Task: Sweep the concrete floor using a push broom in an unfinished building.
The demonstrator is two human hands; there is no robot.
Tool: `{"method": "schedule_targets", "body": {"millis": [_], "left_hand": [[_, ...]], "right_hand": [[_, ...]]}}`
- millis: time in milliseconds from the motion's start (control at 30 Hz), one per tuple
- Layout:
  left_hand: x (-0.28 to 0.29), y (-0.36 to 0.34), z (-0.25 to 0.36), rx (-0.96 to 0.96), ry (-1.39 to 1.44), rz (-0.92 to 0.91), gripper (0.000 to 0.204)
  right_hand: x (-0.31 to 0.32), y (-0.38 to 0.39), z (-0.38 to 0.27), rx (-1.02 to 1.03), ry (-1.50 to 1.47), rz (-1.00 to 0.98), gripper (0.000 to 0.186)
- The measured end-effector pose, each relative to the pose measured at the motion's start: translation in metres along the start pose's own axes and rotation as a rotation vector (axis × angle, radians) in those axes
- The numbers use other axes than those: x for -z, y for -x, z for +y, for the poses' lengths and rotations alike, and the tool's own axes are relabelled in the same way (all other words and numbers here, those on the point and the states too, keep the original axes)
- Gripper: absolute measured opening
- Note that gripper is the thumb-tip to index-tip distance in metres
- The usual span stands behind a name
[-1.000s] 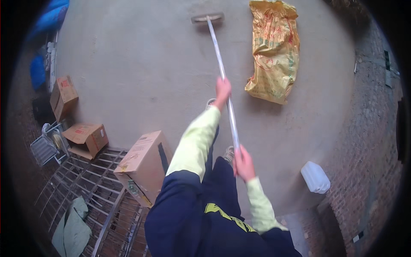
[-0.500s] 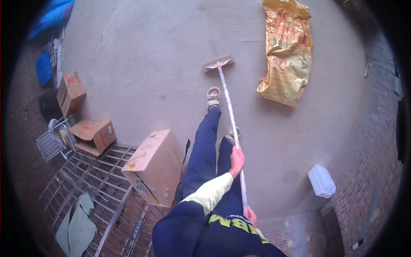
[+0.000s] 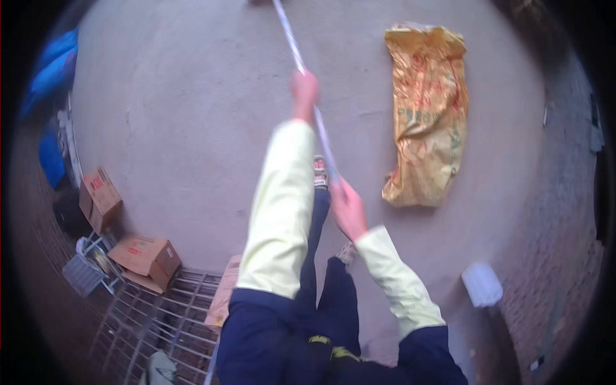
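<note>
Both my arms reach forward over the concrete floor (image 3: 192,115), holding a long white-and-purple patterned pole (image 3: 288,33). My left hand (image 3: 305,88) is closed around the pole farther out. Nearer to me, my right hand (image 3: 348,206) is wrapped around its lower part. The pole slants away to the upper left. Only a dark bit of its wide flat head (image 3: 258,1) shows at the top edge. Both hands are slightly blurred. My shoe (image 3: 320,172) stands beneath the pole, between the two hands.
A crumpled golden sack (image 3: 427,119) lies to the right, with a white plastic jug (image 3: 482,285) nearer. At left are cardboard boxes (image 3: 146,260), a metal grate (image 3: 160,314), a small stool (image 3: 86,273) and blue sheeting (image 3: 51,77). A brick strip (image 3: 545,282) runs along the right.
My arms have stretched forward, and the pole's flat head has moved away to the top edge. Both hands keep hold of the pole. The surroundings sit lower in view.
</note>
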State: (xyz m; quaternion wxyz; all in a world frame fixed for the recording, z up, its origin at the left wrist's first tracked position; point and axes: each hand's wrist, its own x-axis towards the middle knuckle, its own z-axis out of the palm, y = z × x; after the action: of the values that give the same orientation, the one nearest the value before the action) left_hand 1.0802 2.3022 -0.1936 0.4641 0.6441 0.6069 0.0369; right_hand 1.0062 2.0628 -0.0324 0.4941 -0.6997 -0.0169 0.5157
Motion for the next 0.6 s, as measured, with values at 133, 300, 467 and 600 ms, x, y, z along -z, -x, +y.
{"method": "schedule_targets", "body": {"millis": [133,300,467,600], "left_hand": [[0.024,0.010,0.055,0.023,-0.025,-0.152,0.030],[0.010,0.242,0.018,0.182,0.228,-0.243,0.023],[0.004,0.461,-0.068,0.287,0.044,-0.303,0.025],[-0.004,0.508,-0.087,0.260,-0.134,-0.404,0.027]], "right_hand": [[-0.014,0.035,-0.058,0.172,0.103,0.145,0.035],[0.050,0.229,-0.012,-0.097,0.203,0.216,0.037],[0.083,0.427,0.039,-0.307,0.152,0.225,0.033],[0.073,0.461,0.059,-0.558,0.109,0.287,0.031]]}}
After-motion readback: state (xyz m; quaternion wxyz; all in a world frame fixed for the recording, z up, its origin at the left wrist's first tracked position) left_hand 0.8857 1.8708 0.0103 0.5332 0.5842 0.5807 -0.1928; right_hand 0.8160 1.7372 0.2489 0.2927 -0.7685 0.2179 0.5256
